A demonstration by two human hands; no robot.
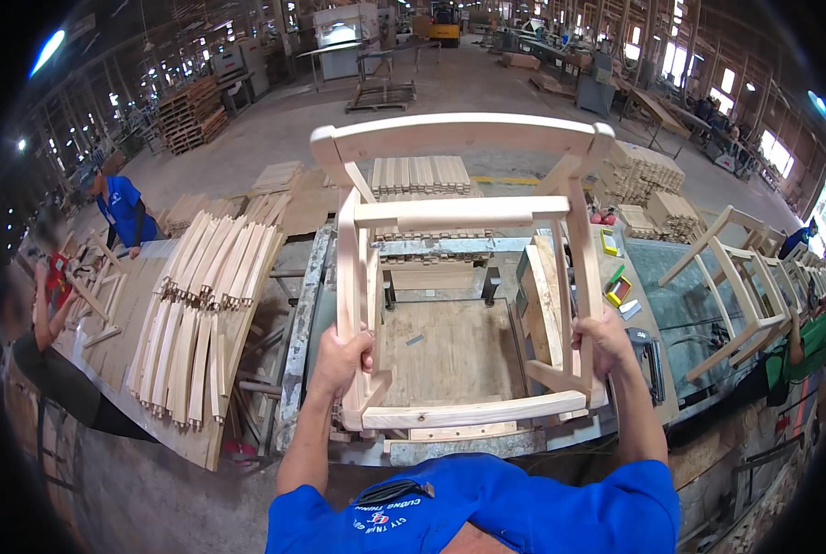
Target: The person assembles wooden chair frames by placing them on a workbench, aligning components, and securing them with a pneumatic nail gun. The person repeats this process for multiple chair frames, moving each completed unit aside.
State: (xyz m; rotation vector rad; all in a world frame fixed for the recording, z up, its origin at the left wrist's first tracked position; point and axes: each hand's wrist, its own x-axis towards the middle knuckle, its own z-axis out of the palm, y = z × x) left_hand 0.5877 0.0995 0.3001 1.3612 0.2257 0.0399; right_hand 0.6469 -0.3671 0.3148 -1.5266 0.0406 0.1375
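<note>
Both my hands hold a pale bare-wood chair frame (459, 135) out in front of me, above a metal-framed workbench (304, 337). My left hand (343, 358) is closed round the left upright, low down near the seat rail. At the same height, my right hand (605, 342) grips the right upright. The curved top rail points away from me, and a straight crossbar (459, 213) joins the sides below it. A front rail (473, 410) runs between the sides closest to my body. Through the open frame I see a wooden board (445, 355) on the bench.
Curved wooden pieces (191, 319) lie stacked on a table at left. To the right are a black tool (648, 365), a yellow box (618, 286) and another chair frame (741, 277). Workers stand at both sides, one in a blue shirt (122, 205). Stacked slats (420, 174) lie beyond the bench.
</note>
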